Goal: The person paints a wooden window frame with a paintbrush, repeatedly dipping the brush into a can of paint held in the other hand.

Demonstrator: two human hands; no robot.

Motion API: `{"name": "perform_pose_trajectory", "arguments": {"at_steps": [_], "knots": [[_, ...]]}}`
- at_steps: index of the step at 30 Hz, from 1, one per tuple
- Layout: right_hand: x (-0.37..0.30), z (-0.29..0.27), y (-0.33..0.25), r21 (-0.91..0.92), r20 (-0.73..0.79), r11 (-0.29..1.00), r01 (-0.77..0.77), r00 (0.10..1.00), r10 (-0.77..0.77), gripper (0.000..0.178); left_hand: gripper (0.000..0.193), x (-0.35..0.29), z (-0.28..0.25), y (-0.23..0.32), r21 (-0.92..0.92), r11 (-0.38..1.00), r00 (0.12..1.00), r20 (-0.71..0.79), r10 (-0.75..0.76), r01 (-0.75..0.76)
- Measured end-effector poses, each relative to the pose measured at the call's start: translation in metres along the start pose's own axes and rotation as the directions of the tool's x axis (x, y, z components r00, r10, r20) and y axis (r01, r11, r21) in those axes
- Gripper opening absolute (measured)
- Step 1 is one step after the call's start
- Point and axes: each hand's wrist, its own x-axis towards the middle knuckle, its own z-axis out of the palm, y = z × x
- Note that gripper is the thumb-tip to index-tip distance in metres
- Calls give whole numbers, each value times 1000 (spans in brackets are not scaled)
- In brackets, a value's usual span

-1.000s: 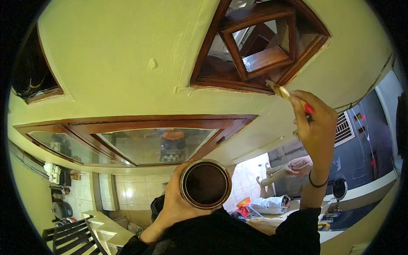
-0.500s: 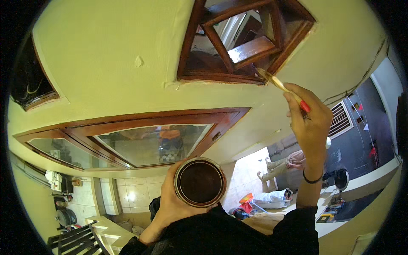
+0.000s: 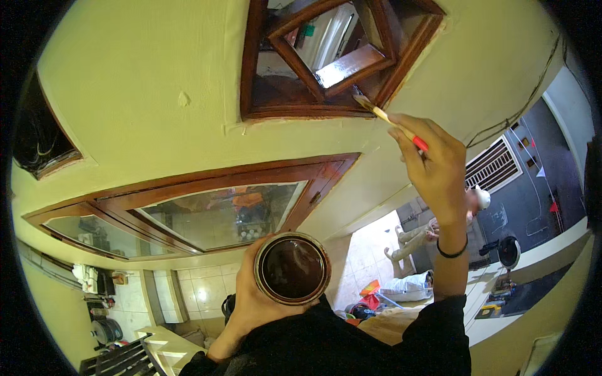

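Note:
My left hand [image 3: 251, 297] is wrapped around an open round can [image 3: 292, 267] of dark brown liquid, held in front of my chest. In my right hand [image 3: 433, 160] is a paintbrush [image 3: 384, 116] with a pale wooden handle and a red end. Its bristles touch the lower right part of a dark brown wooden window frame [image 3: 282, 113] set in the wall. Inside that frame sits a tilted inner wooden square [image 3: 329, 92] around an opening. My fingers pinch the brush handle, and the exact grip on the left hand's far side is hidden.
A pale yellow-green wall [image 3: 150, 119] surrounds the frame. Below it stands a brown wooden glazed door [image 3: 226, 213]. At the lower right lie a white sack [image 3: 407, 286] and an orange item [image 3: 371, 289], near a person [image 3: 414, 238]. A black slatted piece [image 3: 125, 357] stands lower left.
My right hand and the brush have shifted left along the frame, while the view has moved so the window appears further left and higher. Liquid in the can shows more reflection.

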Motion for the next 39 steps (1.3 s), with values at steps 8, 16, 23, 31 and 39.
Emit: {"name": "perform_pose_trajectory", "arguments": {"at_steps": [8,16,23,31,39], "knots": [[1,-10,7,90,-49,996,19,999,-14,24,121,0,5,-4,-74,997,1000,-10,-3,2],[-22,-8,-3,166,5,975,-147,989,148,27,118,5,3,1,-14,1000,999,28,19,-19],[-31,-15,30,234,-34,939,-253,963,268,25,119,5,1,-4,22,998,997,57,52,-53],[-20,-18,22,180,-73,960,-214,970,230,22,120,3,0,2,-9,1000,998,59,25,-24],[-25,-13,4,96,-87,988,-124,987,132,25,120,1,-2,2,16,1000,999,44,3,-4]]}}
